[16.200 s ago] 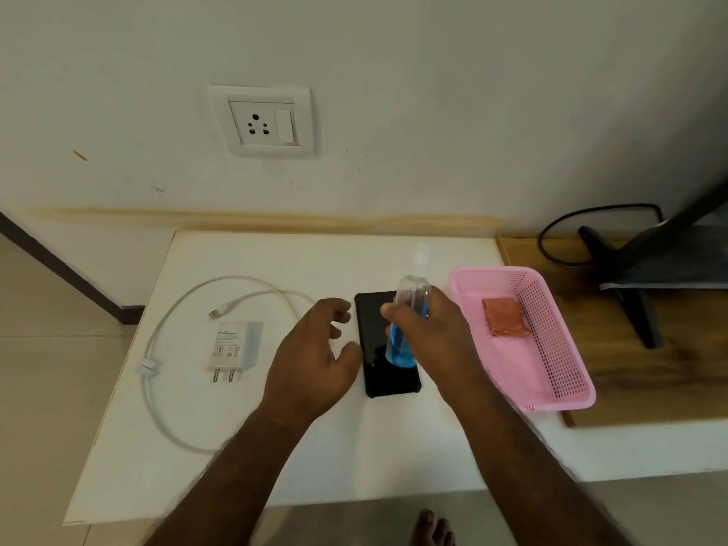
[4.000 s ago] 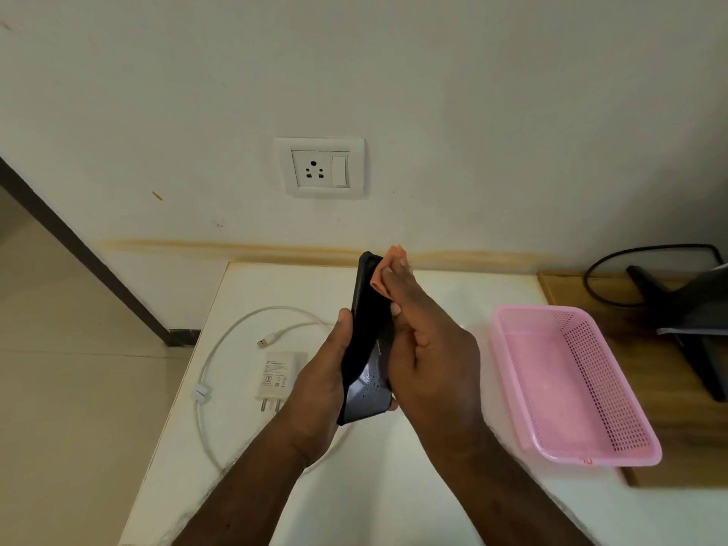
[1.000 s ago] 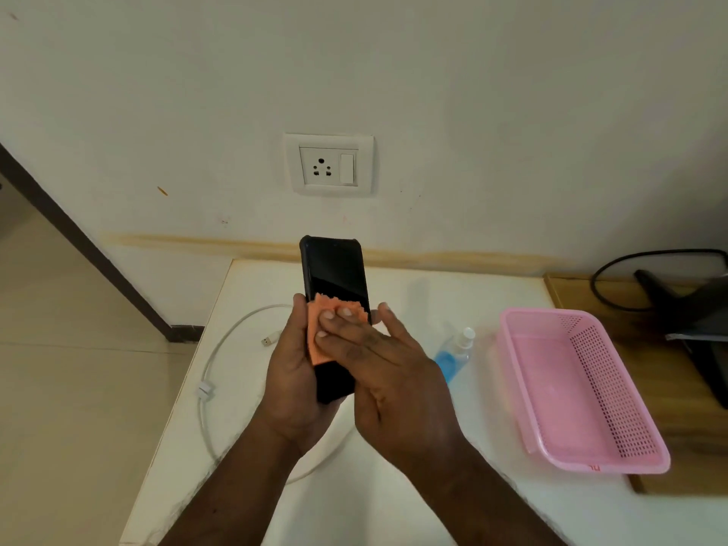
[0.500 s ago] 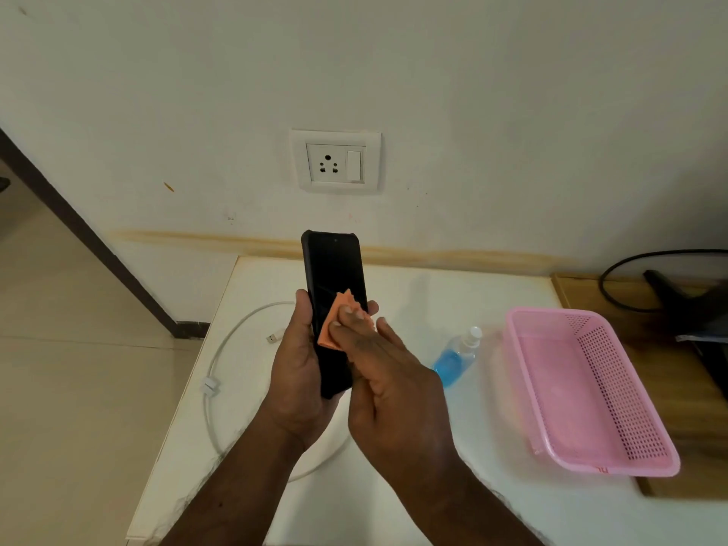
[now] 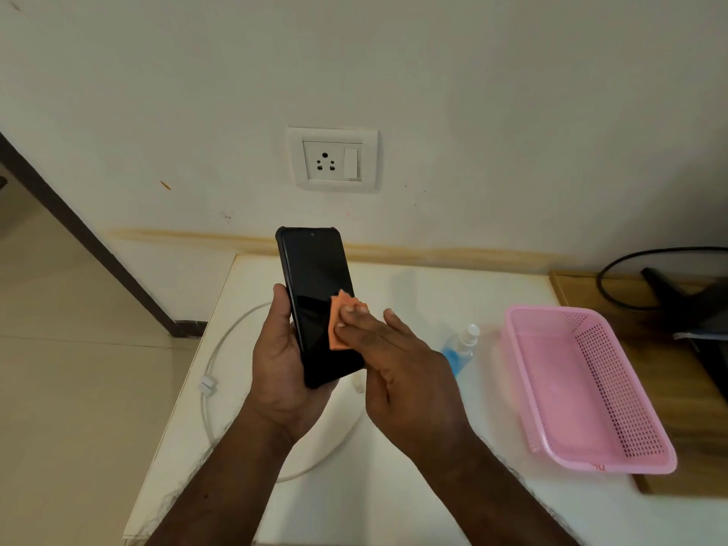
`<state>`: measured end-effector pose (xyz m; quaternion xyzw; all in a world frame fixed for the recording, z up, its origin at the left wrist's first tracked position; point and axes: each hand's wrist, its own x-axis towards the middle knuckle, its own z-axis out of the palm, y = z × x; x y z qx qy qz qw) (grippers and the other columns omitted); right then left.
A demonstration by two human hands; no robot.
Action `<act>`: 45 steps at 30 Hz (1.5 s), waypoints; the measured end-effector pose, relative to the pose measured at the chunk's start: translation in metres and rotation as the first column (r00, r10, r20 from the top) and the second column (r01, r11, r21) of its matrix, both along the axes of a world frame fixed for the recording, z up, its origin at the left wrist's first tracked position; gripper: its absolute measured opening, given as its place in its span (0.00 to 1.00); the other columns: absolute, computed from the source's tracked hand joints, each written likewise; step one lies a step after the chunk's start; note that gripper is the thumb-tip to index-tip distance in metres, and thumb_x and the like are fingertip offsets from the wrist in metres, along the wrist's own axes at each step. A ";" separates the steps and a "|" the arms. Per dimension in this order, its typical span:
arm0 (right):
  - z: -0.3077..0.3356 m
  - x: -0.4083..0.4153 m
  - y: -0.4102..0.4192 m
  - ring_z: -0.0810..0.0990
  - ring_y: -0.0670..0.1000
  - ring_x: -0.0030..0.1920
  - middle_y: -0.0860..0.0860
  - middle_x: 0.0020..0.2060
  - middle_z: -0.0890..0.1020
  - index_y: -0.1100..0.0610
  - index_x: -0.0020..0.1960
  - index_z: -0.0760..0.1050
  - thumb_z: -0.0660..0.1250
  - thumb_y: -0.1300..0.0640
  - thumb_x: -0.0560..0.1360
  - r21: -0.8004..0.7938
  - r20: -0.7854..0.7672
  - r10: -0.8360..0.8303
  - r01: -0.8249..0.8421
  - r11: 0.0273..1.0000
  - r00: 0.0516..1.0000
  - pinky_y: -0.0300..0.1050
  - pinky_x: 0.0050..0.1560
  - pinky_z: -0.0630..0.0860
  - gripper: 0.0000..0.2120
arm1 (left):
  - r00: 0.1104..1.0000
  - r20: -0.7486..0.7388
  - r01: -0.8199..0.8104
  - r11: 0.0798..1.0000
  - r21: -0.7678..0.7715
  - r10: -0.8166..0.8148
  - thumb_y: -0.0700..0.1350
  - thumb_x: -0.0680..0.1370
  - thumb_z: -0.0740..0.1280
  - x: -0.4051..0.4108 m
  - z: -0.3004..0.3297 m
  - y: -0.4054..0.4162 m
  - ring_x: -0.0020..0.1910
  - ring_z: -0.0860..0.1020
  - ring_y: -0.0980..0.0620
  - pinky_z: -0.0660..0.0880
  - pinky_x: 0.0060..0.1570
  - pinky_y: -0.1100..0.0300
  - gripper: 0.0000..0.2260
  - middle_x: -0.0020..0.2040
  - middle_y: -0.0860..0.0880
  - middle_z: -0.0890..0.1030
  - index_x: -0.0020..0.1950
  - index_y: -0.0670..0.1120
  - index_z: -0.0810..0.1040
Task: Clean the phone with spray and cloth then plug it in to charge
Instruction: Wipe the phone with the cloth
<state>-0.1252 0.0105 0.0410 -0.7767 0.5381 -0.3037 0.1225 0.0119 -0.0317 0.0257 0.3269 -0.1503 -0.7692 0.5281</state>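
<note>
My left hand (image 5: 277,368) grips a black phone (image 5: 313,277) in a dark case, held upright above the white table (image 5: 413,486) with its dark screen facing me. My right hand (image 5: 398,368) presses a small orange cloth (image 5: 338,329) against the lower right part of the screen with its fingertips. A spray bottle (image 5: 459,348) with blue liquid lies on the table just right of my right hand. A white charging cable (image 5: 212,360) loops on the table under my arms; the charger block is hidden behind my hands. A white wall socket (image 5: 333,161) sits above the table.
An empty pink plastic basket (image 5: 598,463) sits at the table's right, overlapping a wooden surface (image 5: 685,407). A black stand and black cord (image 5: 630,277) lie at the far right. The tiled floor (image 5: 78,388) drops off past the table's left edge.
The cloth under my right fingers has slid from the left-middle of the screen toward its right edge. The phone has tilted slightly in my left hand.
</note>
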 end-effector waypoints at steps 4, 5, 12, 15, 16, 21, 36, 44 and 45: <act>-0.001 0.006 0.004 0.74 0.54 0.67 0.48 0.66 0.76 0.54 0.67 0.76 0.72 0.66 0.71 0.026 0.011 -0.126 0.125 0.992 0.992 0.58 0.63 0.74 0.26 | 1.000 0.013 -0.020 1.000 -0.004 0.020 0.65 0.78 0.57 -0.001 0.000 0.000 0.63 0.79 0.41 0.80 0.56 0.47 0.27 0.64 0.40 0.81 0.67 0.50 0.79; -0.001 0.010 0.006 0.75 0.54 0.66 0.48 0.65 0.77 0.53 0.66 0.77 0.73 0.65 0.70 0.018 0.017 -0.146 0.145 0.989 0.989 0.57 0.63 0.74 0.25 | 1.000 0.013 -0.026 1.000 -0.003 0.026 0.65 0.78 0.57 -0.001 0.001 0.000 0.61 0.81 0.41 0.81 0.54 0.47 0.27 0.63 0.40 0.81 0.65 0.50 0.81; -0.005 0.030 0.017 0.72 0.46 0.67 0.49 0.66 0.77 0.56 0.66 0.76 0.76 0.60 0.69 -0.064 0.050 -0.003 0.006 0.998 0.999 0.45 0.64 0.70 0.26 | 0.999 0.037 -0.021 1.000 -0.015 0.022 0.67 0.75 0.57 0.000 0.000 0.000 0.58 0.79 0.39 0.74 0.62 0.43 0.32 0.56 0.39 0.82 0.71 0.48 0.74; -0.005 0.031 0.016 0.76 0.50 0.64 0.52 0.65 0.78 0.58 0.65 0.77 0.80 0.61 0.64 -0.117 -0.017 0.072 -0.073 0.990 0.997 0.49 0.62 0.73 0.31 | 0.999 0.032 0.017 1.000 -0.007 -0.017 0.68 0.72 0.58 -0.001 0.000 0.000 0.55 0.78 0.38 0.71 0.63 0.43 0.37 0.56 0.39 0.81 0.72 0.45 0.71; -0.004 0.029 0.015 0.77 0.51 0.64 0.52 0.64 0.79 0.58 0.65 0.77 0.81 0.61 0.64 -0.135 -0.027 0.087 -0.090 0.987 0.996 0.49 0.62 0.73 0.31 | 1.000 0.019 0.018 1.000 -0.004 -0.018 0.68 0.72 0.58 -0.001 0.001 0.000 0.54 0.78 0.38 0.73 0.61 0.44 0.36 0.55 0.39 0.81 0.71 0.45 0.73; -0.007 0.009 0.008 0.74 0.47 0.67 0.51 0.64 0.79 0.57 0.63 0.79 0.74 0.64 0.69 -0.156 -0.015 0.196 -0.196 0.968 0.981 0.46 0.69 0.69 0.22 | 1.000 -0.026 0.014 1.000 0.009 -0.014 0.68 0.76 0.55 0.004 -0.002 -0.002 0.51 0.79 0.41 0.80 0.53 0.50 0.34 0.53 0.39 0.82 0.70 0.45 0.74; -0.019 0.014 0.011 0.63 0.38 0.67 0.46 0.63 0.79 0.53 0.63 0.79 0.71 0.60 0.70 -0.170 0.031 -0.172 0.175 0.970 0.985 0.42 0.66 0.68 0.22 | 0.994 -0.046 -0.103 0.995 0.013 0.103 0.66 0.79 0.56 0.005 -0.001 -0.004 0.57 0.82 0.42 0.81 0.51 0.49 0.29 0.63 0.38 0.81 0.69 0.48 0.77; -0.010 0.037 0.026 0.81 0.49 0.57 0.49 0.55 0.84 0.56 0.56 0.84 0.82 0.56 0.61 -0.195 -0.028 -0.250 0.240 0.951 0.968 0.49 0.53 0.80 0.24 | 0.984 -0.019 -0.176 0.983 -0.045 0.175 0.66 0.80 0.55 0.004 -0.004 -0.005 0.52 0.82 0.42 0.80 0.53 0.47 0.28 0.56 0.40 0.82 0.68 0.48 0.78; -0.009 0.039 0.028 0.83 0.49 0.55 0.49 0.54 0.84 0.55 0.55 0.84 0.82 0.55 0.60 -0.189 -0.048 -0.252 0.239 0.953 0.967 0.48 0.50 0.81 0.24 | 0.983 -0.014 -0.183 0.982 -0.042 0.182 0.66 0.80 0.54 0.004 -0.005 -0.004 0.52 0.82 0.42 0.79 0.52 0.47 0.29 0.56 0.41 0.83 0.68 0.48 0.78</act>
